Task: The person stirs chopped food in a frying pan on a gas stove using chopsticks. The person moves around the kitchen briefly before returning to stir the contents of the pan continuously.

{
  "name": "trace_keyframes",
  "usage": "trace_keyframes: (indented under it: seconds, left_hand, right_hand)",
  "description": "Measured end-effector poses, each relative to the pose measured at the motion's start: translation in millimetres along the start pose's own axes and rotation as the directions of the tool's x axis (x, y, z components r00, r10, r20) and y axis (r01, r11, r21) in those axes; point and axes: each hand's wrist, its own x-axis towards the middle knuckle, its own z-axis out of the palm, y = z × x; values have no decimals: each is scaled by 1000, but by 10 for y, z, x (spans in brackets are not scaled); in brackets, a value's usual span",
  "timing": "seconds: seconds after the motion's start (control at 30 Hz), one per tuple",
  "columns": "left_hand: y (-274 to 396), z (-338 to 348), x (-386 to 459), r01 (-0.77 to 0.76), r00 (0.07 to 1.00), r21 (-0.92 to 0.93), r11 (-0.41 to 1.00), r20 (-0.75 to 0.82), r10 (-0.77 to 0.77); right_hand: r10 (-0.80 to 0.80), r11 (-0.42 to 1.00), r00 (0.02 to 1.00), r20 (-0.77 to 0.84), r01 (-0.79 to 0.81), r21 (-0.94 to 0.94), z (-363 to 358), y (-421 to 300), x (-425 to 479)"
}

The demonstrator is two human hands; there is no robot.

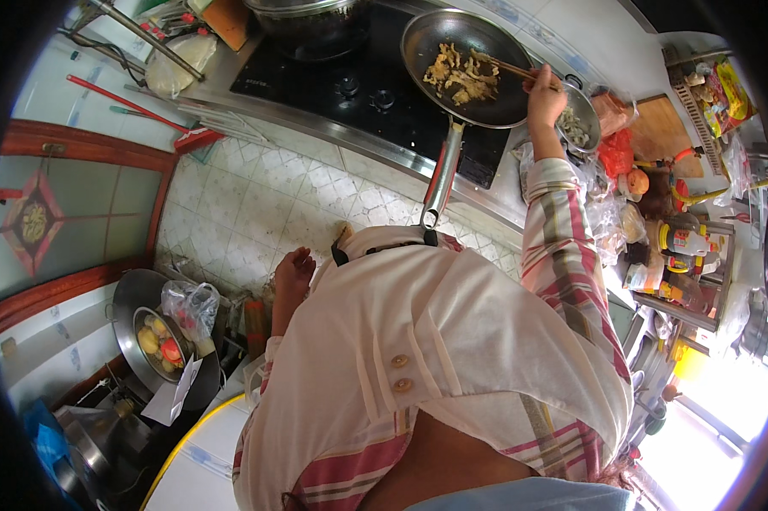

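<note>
My right hand (545, 99) grips a pair of wooden chopsticks (512, 68), whose tips reach into the food in the frying pan. Browned, crumbly pieces that look like scrambled egg (460, 75) lie in the middle of the dark frying pan (416, 48). The pan sits on the right part of a black glass gas hob (282, 83), its long metal handle (446, 166) pointing toward my body. Down at my left side hangs my left hand (294, 271), fingers loosely curled, holding nothing. Beside my right hand stands a metal bowl (593, 137) with pale pieces of food in it.
A large lidded pot (314, 29) occupies the hob's left side. Plastic bags (604, 217), a wooden cutting board (668, 131) and a rack of bottles (684, 239) crowd the right counter. Behind on the left, a basin (128, 319) holds a bowl of fruit or vegetables.
</note>
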Motion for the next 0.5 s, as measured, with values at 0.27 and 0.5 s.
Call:
trace_keyframes:
  seconds: [0.27,0.5]
  left_hand:
    - [-17,98,-13,28,1000,-12,1000,14,-28]
    - [30,144,-7,27,1000,13,1000,5,-27]
  right_hand:
    - [96,995,995,-23,-96,-8,-265,-1,0]
    - [22,999,998,55,-21,-27,-149,-22,-197]
